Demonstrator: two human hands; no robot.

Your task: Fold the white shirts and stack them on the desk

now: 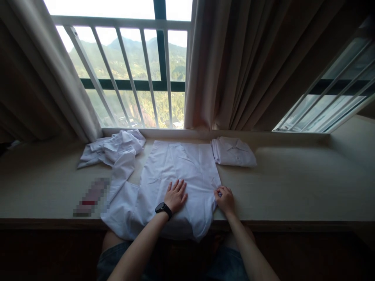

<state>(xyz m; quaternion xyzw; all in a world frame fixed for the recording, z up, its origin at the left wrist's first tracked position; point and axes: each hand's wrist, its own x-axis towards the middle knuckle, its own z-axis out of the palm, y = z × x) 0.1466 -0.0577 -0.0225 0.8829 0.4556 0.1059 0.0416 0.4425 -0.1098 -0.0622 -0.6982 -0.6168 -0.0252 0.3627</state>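
White shirt [175, 171] lies flat w/ creases at the window ledge's [293, 187] front edge, hem hanging over, one sleeve trailing left. Left hand [175, 196], fingers spread, presses flat on its middle; right hand [225, 199] pinches the shirt's right edge. Folded shirt [233, 151] at back edge, crumpled shirt [113, 147] back-left. Beige ledge, curtains [249, 66], barred window [131, 78], hills outside.

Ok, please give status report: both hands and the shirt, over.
Left hand flat on spread white shirt. Right hand pinching its right edge. Crumpled shirt at far left, folded shirt at far right, both apart from hands.
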